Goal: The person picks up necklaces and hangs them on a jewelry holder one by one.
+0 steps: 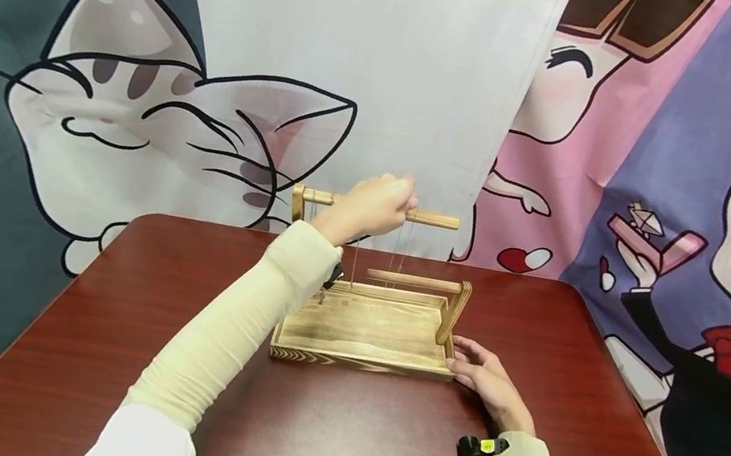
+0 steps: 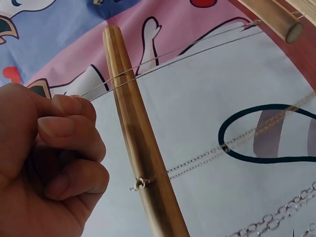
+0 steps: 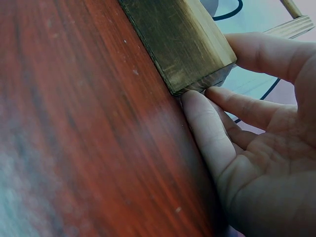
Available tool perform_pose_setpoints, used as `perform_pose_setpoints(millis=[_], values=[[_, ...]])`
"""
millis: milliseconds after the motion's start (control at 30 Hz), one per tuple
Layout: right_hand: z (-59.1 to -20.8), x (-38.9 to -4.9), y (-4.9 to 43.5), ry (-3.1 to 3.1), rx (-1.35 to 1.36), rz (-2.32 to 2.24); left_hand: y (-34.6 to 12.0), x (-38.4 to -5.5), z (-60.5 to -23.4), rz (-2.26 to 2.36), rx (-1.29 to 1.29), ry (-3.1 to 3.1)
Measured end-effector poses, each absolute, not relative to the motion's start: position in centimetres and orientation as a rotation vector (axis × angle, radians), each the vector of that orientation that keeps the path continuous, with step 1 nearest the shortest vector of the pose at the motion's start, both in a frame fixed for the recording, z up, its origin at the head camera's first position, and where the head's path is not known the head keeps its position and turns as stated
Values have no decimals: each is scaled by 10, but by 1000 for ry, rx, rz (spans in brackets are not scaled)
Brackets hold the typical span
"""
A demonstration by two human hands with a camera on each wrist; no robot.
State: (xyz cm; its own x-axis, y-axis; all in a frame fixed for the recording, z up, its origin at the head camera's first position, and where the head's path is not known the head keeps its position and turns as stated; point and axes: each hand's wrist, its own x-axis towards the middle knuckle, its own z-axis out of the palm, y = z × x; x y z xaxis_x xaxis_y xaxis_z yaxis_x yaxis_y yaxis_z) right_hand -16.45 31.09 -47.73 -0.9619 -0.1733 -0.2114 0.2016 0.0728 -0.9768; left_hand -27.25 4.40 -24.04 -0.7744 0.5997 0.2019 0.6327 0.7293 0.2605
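Observation:
A wooden jewelry stand with a shallow tray base sits on the table, with an upper bar and a shorter lower bar. My left hand is raised at the upper bar. In the left wrist view its curled fingers pinch a thin necklace, whose two strands run across the bar and away from the hand. Another fine chain hangs from the same bar, near a thicker link chain. At the tray's right end, my right hand grips the corner between thumb and fingers.
The reddish-brown table extends around the stand. Behind it hangs a cloth backdrop with cartoon figures. A small black wrist device is strapped by my right cuff.

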Motion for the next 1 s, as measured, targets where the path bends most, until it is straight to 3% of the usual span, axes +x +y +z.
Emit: perform_pose_setpoints(millis=[1000], values=[[-479,-164,309,2080,57,-1984,106,-269,-240,-239,-1010,-2780]])
